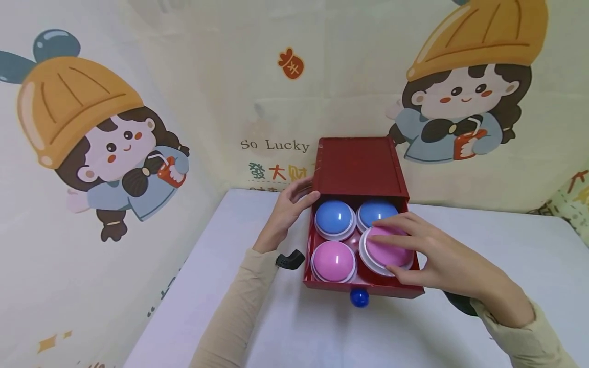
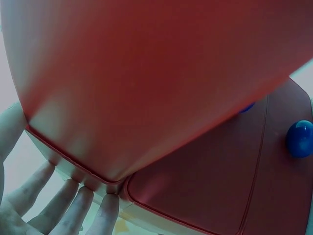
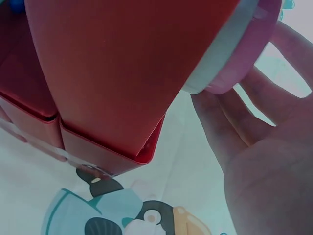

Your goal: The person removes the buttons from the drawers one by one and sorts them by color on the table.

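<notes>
My right hand (image 1: 442, 250) grips a pink dome-topped button with a white base (image 1: 388, 248) at its rim, tilted over the front right of an open red drawer (image 1: 363, 290). In the right wrist view, the white base (image 3: 220, 54) shows beside the drawer's side, with fingers (image 3: 259, 98) around it. Inside the drawer, another pink dome button (image 1: 333, 261) lies front left, and two blue dome buttons (image 1: 333, 217) are behind. My left hand (image 1: 287, 209) rests against the left side of the red box (image 1: 361, 166), its fairly straight fingertips touching the box in the left wrist view.
A blue ball knob (image 1: 359, 298) sticks out from the drawer front. The left wrist view shows another part of the box with a blue knob (image 2: 300, 139). The box stands on a white table (image 1: 257, 214), with a cartoon-printed cloth (image 1: 207, 102) behind.
</notes>
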The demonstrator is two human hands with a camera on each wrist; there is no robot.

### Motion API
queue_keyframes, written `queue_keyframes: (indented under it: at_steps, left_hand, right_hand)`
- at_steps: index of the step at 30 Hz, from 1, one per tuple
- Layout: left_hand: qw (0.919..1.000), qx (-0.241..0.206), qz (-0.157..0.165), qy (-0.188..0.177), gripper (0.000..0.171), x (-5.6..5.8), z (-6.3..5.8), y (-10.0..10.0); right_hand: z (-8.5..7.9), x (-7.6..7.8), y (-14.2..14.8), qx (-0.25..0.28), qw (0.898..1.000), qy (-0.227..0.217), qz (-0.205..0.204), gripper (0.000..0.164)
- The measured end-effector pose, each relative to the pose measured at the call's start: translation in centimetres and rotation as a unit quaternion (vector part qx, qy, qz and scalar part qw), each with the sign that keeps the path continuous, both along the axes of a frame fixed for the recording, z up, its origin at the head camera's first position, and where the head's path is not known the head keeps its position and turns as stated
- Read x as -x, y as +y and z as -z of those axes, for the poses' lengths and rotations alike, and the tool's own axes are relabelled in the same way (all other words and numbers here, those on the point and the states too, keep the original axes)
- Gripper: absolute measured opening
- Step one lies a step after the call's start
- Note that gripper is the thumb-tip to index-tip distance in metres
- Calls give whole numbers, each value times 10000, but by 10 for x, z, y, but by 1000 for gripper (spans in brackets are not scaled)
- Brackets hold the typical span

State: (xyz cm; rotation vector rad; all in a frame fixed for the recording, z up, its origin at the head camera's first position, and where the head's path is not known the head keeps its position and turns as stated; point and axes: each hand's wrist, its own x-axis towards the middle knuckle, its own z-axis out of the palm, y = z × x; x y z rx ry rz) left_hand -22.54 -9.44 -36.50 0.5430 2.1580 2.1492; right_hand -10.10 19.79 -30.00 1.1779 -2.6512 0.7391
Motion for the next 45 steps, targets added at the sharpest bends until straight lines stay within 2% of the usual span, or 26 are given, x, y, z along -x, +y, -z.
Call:
queue_keyframes:
  at_steps: [6, 16, 27, 35, 45]
  left_hand:
    - [9999, -36, 42, 99, 51, -2, -3, 1]
    - [9999, 80, 90, 81, 52, -19, -22, 2]
    - [9999, 109, 78, 62, 52, -17, -21, 0]
    - [9997, 139, 163, 88, 52, -16, -22, 2]
    - [9997, 43, 217, -104, 53, -17, -26, 3]
  right_hand:
    - [-3, -1, 0, 140, 9998, 158, 31, 67]
    - [-10, -2, 2, 110, 9994, 283, 163, 72]
    - [-15, -3, 9, 183, 9968, 714, 321, 78]
    - [-15, -4, 14, 223, 9938, 873, 651, 80]
    - [-14, -3, 25, 229, 9896, 1087, 917, 82]
